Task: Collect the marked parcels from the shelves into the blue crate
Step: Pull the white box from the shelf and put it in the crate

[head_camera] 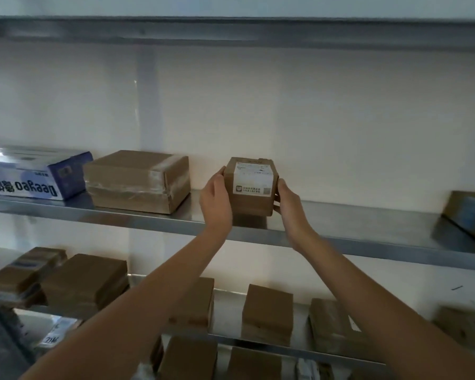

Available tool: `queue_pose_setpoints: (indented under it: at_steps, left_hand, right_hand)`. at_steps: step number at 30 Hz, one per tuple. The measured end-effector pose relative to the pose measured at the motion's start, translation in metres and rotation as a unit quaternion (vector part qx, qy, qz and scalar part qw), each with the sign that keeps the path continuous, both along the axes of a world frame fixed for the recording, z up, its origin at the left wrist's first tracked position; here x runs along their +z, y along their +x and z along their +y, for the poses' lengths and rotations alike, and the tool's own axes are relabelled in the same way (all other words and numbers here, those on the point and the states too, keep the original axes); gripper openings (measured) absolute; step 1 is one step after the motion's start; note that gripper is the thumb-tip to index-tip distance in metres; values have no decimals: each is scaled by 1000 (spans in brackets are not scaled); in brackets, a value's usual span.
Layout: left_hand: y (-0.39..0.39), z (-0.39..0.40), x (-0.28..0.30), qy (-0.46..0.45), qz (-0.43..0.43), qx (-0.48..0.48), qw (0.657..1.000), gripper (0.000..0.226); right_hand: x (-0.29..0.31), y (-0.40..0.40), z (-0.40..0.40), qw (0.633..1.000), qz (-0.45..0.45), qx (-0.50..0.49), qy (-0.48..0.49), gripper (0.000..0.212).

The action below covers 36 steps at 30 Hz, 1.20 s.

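A small brown cardboard parcel with a white shipping label on its front sits at the middle of the metal shelf. My left hand presses against its left side and my right hand against its right side, so both hold it between them. The parcel seems slightly tilted, its base at or just above the shelf surface. No blue crate is in view.
On the same shelf, a taped brown box and a blue-and-white carton lie to the left; another parcel lies at the far right. The lower shelf holds several brown parcels. A shelf board runs overhead.
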<state>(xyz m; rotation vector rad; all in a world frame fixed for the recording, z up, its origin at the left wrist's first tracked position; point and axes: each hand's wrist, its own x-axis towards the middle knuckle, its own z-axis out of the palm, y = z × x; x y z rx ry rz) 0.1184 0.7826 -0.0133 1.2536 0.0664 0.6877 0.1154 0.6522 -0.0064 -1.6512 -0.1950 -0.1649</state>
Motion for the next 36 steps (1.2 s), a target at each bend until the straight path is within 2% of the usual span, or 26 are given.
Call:
queue_pose_setpoints:
  at_steps: [3,10,12,14,15,17,21,24,27,32,36]
  left_hand:
    - [4,-1,-3,52,19,-16,998,43]
    - [6,-3,-19,86,51,-34,994,43]
    - [3,2,-23,91,62,-29,993,42]
    - [-5,17,-19,105,30,12,994,40]
    - [-10,28,-14,114,-4,38,993,38]
    - [-20,55,0,144,-58,84,984,33]
    - [-27,120,33,194,-65,188,961,32]
    - [-24,173,45,200,-39,284,937,37]
    - [-16,225,39,214,51,315,923,46]
    - [-1,285,15,163,97,160,969,50]
    - [1,304,-3,139,131,17,982,47]
  right_hand:
    - [-4,7,-3,1000,19,-5,-10,42]
    - [-15,6,-5,998,57,-25,-3,39]
    - [-16,0,-6,995,8,-101,12,38]
    - [-11,-13,-1,972,-127,-196,33,42]
    - [-7,-22,5,959,-195,-202,43,41]
    - [0,-35,24,947,-278,-156,46,38]
    - [1,-45,74,944,-317,-89,-15,37]
    - [-2,-37,112,958,-277,-45,-63,38]
    - [-6,-26,147,971,-211,-24,-107,41]
    - [-12,-6,206,990,-112,-57,-57,50]
    - [-13,3,239,993,-16,-116,1,58]
